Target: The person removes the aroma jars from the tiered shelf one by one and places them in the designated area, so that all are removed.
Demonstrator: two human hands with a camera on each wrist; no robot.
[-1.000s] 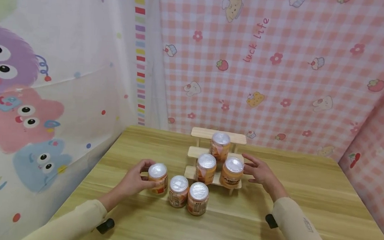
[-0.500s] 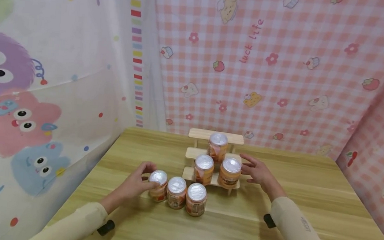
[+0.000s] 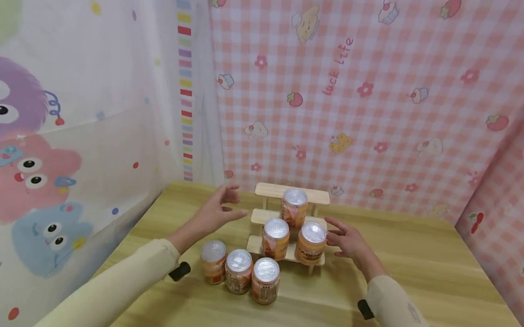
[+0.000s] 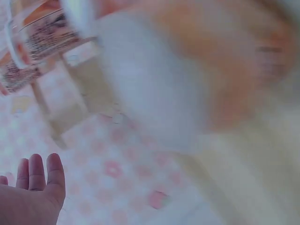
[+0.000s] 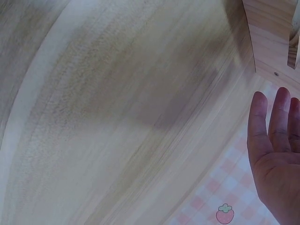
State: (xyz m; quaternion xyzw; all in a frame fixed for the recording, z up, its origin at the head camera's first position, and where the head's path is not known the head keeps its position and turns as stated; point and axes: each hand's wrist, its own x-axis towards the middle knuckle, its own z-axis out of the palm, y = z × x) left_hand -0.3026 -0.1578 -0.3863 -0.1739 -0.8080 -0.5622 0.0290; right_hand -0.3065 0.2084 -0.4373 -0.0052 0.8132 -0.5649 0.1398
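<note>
A small three-tier wooden rack (image 3: 269, 190) stands at the back of the table in the head view. One orange can (image 3: 294, 214) with a silver lid is on its middle tier. Two more, a left can (image 3: 275, 244) and a right can (image 3: 310, 250), sit on the lowest tier. My left hand (image 3: 214, 215) hovers left of the rack with its fingers spread and nothing in them. My right hand (image 3: 349, 244) is at the rack's right side, fingertips right by the right can, fingers loosely bent. In the right wrist view its fingers (image 5: 280, 117) look straight.
Three similar cans stand in a row on the table in front of the rack: a left one (image 3: 213, 268), a middle one (image 3: 238, 277) and a right one (image 3: 265, 286). Behind the wooden table (image 3: 315, 317) hangs a pink checked cloth (image 3: 364, 114); a white cartoon cloth (image 3: 110, 139) hangs at left.
My left hand set the leftmost can beside the row, let go, and moved forward and right toward the rack. The right hand stayed by the rack. The head view tilted slightly upward.
</note>
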